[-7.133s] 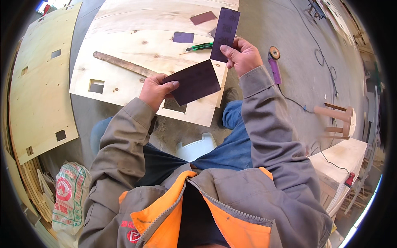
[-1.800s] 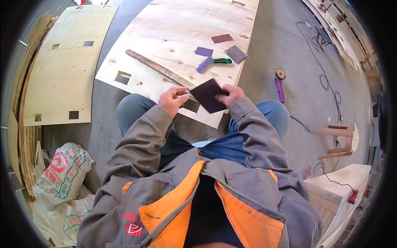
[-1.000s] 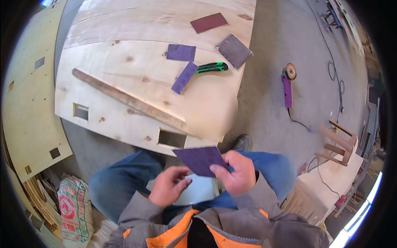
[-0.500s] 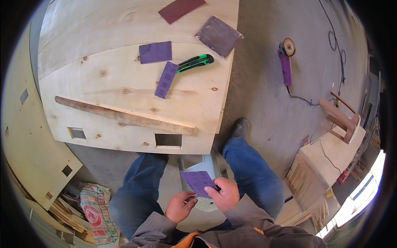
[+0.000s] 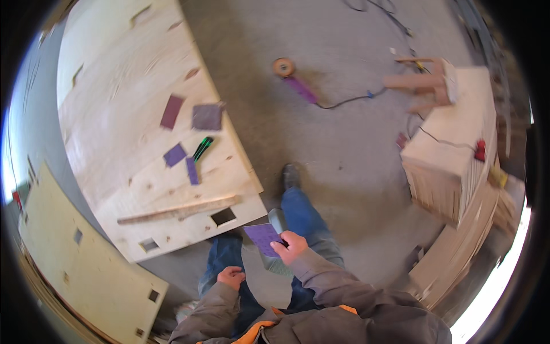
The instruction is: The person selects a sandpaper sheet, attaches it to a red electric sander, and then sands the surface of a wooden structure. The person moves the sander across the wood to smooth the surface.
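Observation:
My right hand point(image 5: 294, 246) grips a purple sheet of sandpaper point(image 5: 263, 237) by its right edge, over the gap between my knees. Apart from it, my left hand point(image 5: 232, 277) hangs above my left thigh with its fingers curled in; nothing shows in them. Ahead on the big plywood panel point(image 5: 132, 74) lie a small purple piece of sandpaper point(image 5: 175, 155), a narrow purple strip point(image 5: 192, 171), a dark red piece point(image 5: 172, 111) and a greyish-purple square point(image 5: 207, 117). A green and black utility knife point(image 5: 203, 149) rests against these pieces.
A long wooden strip point(image 5: 177, 209) lies by the panel's near edge, beside a rectangular cutout point(image 5: 223, 216). On the floor at right sits a purple angle grinder point(image 5: 299, 89) with a trailing cord. Farther right are a wooden stool point(image 5: 427, 83) and a stack of boards point(image 5: 452, 155).
The view has swung right, showing more floor and boards there. My left hand has drawn away from the sandpaper toward my left thigh. My right hand still holds the sheet.

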`<control>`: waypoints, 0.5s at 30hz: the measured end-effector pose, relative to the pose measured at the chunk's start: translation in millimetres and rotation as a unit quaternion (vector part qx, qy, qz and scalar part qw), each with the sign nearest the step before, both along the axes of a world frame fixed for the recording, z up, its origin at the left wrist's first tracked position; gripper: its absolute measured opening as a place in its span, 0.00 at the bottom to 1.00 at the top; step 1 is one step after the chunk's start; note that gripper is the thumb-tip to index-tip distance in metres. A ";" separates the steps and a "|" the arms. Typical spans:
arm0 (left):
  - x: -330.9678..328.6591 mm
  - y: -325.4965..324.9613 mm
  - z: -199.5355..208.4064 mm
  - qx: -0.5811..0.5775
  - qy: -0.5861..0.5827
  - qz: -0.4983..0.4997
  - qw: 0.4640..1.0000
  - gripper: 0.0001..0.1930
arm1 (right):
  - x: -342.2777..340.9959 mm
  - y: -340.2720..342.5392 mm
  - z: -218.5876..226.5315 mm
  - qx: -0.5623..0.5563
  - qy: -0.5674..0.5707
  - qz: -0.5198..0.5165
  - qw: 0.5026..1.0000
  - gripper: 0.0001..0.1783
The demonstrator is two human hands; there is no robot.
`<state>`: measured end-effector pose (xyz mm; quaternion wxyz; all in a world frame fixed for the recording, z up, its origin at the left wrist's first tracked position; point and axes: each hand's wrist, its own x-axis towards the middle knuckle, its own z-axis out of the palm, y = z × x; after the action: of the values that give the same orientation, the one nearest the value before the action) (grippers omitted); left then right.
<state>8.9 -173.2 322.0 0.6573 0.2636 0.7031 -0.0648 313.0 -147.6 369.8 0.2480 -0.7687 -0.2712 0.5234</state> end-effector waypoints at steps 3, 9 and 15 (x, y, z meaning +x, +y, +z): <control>7.3 51.0 28.2 0.027 0.019 -0.090 0.995 0.16 | 38.8 0.3 36.0 0.016 0.003 -0.069 0.997 0.15; 65.2 154.8 77.4 0.106 0.043 -0.194 0.974 0.19 | 149.3 -25.0 95.8 0.051 -0.053 -0.188 0.979 0.17; 186.1 213.0 174.9 0.165 0.021 -0.227 0.960 0.19 | 266.4 -77.3 133.2 0.041 -0.084 -0.271 0.958 0.18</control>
<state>195.0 39.8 496.9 0.5579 0.5192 0.6396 -0.1010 579.4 -225.0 503.0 0.3879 -0.8441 -0.0937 0.3582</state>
